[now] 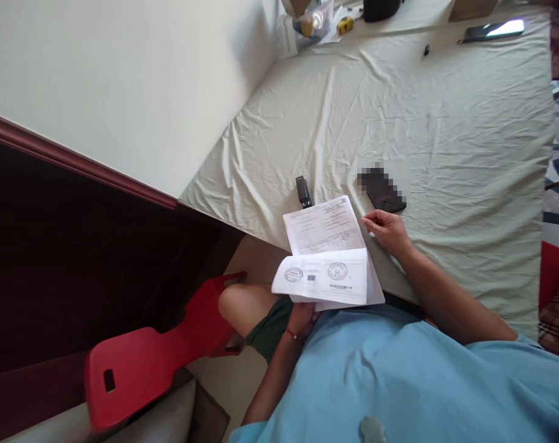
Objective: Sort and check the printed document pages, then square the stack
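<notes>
A sheaf of white printed papers (323, 227) lies partly over the near table edge, its front pages folded down towards me. Round stamps and a barcode show on the folded page. My left hand (302, 320) grips the papers from below at their lower edge; most of its fingers are hidden under them. Close beside the right edge of the sheets is my right hand (387, 231), its thumb and fingers pinched together with nothing visible in them. Just beyond it lies a dark flat object (386, 195), partly pixelated. A black stapler-like object (302, 191) touches the papers' far edge.
A wrinkled pale cloth covers the table (468, 135). Towards the back are a phone (494, 31), a small black item (427, 50), a yellow tape measure (345, 25) and a plastic container (313, 21). On the left stand a wall and a red chair (141, 369).
</notes>
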A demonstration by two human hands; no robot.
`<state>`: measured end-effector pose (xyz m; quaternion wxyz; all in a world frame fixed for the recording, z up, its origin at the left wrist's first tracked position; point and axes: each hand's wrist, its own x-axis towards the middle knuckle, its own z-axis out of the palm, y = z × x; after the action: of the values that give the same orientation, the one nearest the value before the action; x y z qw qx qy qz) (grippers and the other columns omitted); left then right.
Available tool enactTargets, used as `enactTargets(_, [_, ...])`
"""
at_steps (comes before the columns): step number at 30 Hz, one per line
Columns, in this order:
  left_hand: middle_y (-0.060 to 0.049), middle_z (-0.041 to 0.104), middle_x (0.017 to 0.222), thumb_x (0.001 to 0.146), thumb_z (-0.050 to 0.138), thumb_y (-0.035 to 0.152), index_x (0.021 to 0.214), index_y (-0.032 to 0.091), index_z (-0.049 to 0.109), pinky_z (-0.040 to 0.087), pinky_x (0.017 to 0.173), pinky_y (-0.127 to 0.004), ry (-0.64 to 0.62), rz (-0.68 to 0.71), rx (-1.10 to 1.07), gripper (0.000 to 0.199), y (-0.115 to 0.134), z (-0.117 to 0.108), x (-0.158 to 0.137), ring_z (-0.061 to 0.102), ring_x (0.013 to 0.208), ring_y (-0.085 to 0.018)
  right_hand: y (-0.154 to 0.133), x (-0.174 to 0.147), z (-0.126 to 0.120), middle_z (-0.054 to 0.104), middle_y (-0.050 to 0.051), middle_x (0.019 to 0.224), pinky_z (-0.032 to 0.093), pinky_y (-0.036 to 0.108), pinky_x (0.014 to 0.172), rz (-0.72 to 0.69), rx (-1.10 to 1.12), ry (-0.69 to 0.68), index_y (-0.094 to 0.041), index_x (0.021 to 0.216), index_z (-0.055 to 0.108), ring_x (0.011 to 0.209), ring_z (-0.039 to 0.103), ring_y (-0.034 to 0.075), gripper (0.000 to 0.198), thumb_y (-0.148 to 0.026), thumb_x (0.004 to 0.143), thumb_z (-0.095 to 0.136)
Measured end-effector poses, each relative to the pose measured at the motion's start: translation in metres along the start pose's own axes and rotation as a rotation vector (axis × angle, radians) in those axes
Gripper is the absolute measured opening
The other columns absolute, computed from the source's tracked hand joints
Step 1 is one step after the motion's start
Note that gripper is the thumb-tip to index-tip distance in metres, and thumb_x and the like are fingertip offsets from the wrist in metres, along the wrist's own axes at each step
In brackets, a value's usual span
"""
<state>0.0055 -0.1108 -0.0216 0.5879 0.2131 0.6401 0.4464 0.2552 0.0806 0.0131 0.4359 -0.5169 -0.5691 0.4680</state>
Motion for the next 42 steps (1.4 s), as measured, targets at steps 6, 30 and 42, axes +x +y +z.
enactTargets(6, [0.004,0.046,0.063,0.062,0.087,0.044,0.092,0.017,0.058,0.015,0.045,-0.024,0.013,-0.031,-0.06,0.049,-0.006,0.003,0.002,0.025,0.049,-0.005,0.001,-0.001,0.008,0.068,0.007,0.083,0.044,0.033,0.069,-0.118,-0.36,0.094,-0.021,0.085,0.069,0.069,0.057,0.018,0.024,-0.044,0.089,0.063])
enactTargets(30, [0.005,0.05,0.06,0.056,0.088,0.045,0.105,0.017,0.064,0.017,0.04,-0.02,0.003,-0.031,-0.06,0.061,0.002,0.011,-0.002,0.024,0.044,-0.004,0.001,-0.009,0.015,0.061,0.001,0.073,0.037,0.029,0.061,-0.152,-0.252,0.05,-0.023,0.085,0.069,0.063,0.049,0.015,0.015,-0.032,0.084,0.057])
enactTargets(42, [0.007,0.043,0.056,0.056,0.091,0.055,0.095,0.017,0.062,0.017,0.041,-0.019,0.024,-0.049,-0.041,0.062,0.002,0.009,-0.001,0.023,0.044,-0.003,-0.005,-0.009,-0.001,0.07,0.003,0.088,0.046,0.027,0.07,0.111,0.32,-0.514,-0.019,0.085,0.071,0.076,0.06,0.015,0.038,-0.051,0.07,0.084])
